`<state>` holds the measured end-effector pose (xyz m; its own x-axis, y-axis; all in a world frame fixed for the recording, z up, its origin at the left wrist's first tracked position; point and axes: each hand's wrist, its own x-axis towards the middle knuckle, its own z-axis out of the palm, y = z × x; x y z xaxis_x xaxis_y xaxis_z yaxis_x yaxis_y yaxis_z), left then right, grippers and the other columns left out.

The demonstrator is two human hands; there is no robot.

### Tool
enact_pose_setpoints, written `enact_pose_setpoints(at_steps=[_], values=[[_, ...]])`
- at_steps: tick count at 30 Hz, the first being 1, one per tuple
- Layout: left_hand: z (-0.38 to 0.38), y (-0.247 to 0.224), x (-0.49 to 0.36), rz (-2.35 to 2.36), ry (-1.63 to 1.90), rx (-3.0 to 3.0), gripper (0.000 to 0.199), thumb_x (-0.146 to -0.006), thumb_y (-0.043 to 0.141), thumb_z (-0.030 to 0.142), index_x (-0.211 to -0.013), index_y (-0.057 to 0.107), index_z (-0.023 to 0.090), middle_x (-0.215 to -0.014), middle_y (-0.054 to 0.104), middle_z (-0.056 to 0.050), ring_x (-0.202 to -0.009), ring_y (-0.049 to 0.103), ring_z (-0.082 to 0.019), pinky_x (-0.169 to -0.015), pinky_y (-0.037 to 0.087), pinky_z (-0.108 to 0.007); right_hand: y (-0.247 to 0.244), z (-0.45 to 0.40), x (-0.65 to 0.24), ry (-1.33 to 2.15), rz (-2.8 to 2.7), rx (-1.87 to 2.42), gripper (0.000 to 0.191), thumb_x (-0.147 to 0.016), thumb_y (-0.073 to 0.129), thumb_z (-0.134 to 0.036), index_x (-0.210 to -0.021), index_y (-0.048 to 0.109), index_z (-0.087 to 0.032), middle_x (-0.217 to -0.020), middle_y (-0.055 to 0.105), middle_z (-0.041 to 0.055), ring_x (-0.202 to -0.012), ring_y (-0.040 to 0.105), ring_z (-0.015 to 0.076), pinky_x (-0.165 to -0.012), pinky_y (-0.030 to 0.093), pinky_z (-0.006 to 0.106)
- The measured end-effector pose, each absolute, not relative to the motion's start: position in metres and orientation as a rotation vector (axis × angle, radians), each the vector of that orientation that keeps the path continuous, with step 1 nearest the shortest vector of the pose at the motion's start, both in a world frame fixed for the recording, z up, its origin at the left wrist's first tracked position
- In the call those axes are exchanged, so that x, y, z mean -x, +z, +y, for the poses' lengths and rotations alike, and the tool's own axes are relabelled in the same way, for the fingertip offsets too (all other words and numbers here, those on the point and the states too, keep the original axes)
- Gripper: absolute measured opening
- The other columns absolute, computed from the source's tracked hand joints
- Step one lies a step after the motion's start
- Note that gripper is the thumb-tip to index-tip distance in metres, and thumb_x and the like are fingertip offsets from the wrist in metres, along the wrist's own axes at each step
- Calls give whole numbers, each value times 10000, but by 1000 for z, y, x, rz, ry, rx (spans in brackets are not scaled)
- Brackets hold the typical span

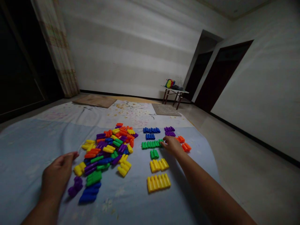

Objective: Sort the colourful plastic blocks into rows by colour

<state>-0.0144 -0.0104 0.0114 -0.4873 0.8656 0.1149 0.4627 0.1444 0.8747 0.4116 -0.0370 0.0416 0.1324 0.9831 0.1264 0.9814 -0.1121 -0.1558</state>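
Observation:
My right hand (172,145) pinches the right end of a row of green ridged plastic blocks (150,144). A shorter green block (154,154) lies just below that row. At the left edge of a mixed heap of similar blocks, my left hand (57,173) has its thumb and fingers drawn together. Whatever is between its fingertips, if anything, is too small to make out. Nearest to it are yellow blocks (80,168) and a curved purple piece (75,187). A blue block (90,193) and a green one (94,178) lie at the heap's near side.
Colour groups lie on the right: blue rows (151,130), purple blocks (169,131), orange blocks (186,147) and yellow rows (158,182). A pale flowered cloth (112,209) covers the surface. Two flat boards (95,101) lie at its far edge, and a small table (174,90) stands beyond.

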Motion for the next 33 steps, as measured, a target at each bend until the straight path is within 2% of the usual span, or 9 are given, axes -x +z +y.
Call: enact_pose_setpoints(at_steps=[8, 12, 16, 20, 24, 29, 33], values=[[-12, 4, 10, 1919, 1398, -1284, 396, -727, 452, 454, -901, 651, 159, -908, 698, -67, -930, 622, -210, -850, 469, -325, 51, -44, -386, -53, -2020, 1969, 305, -852, 487, -379, -1024, 615, -161, -981, 630, 97, -942, 555, 201, -818, 393, 283], [-14, 6, 8, 1918, 1391, -1304, 387, -735, 445, 452, -893, 647, 162, -914, 695, -70, -922, 622, -206, -812, 479, -302, 62, -57, -330, 170, -2215, 1699, 257, -830, 532, -356, -1006, 615, -187, -976, 619, 77, -929, 553, 184, -808, 400, 277], [-17, 8, 7, 1931, 1377, -1340, 382, -742, 431, 448, -888, 645, 167, -908, 694, -69, -937, 615, -205, -798, 475, -291, 62, -70, -276, 325, -2374, 1541, 364, -772, 592, -420, -1064, 583, -202, -998, 610, 84, -930, 556, 200, -784, 416, 293], [-18, 8, 6, 1932, 1343, -1379, 374, -749, 424, 450, -886, 643, 180, -928, 690, -69, -929, 615, -204, -811, 462, -290, 57, -75, -253, 359, -2487, 1528, 568, -675, 661, -438, -1168, 516, -195, -1096, 572, 111, -969, 550, 239, -790, 430, 316], [-18, 10, 5, 1957, 1277, -1394, 370, -759, 412, 435, -899, 644, 183, -964, 684, -72, -917, 614, -210, -790, 461, -291, 52, -82, -247, 368, -2499, 1608, 506, -701, 629, -404, -1150, 527, -194, -1069, 576, 106, -942, 565, 233, -758, 445, 305], [-16, 7, 8, 1954, 1245, -1414, 370, -767, 414, 446, -920, 638, 195, -960, 683, -76, -908, 617, -216, -787, 463, -303, 47, -94, -243, 347, -2442, 1727, 563, -688, 604, -541, -1133, 545, -201, -1014, 587, 104, -876, 579, 238, -707, 456, 320], [-14, 5, 8, 1988, 1204, -1422, 369, -765, 408, 465, -903, 642, 215, -933, 688, -64, -886, 625, -222, -742, 474, -300, 49, -98, -249, 328, -2442, 1668, 584, -687, 622, -537, -1173, 533, -226, -1085, 577, 96, -935, 554, 237, -771, 438, 331]])
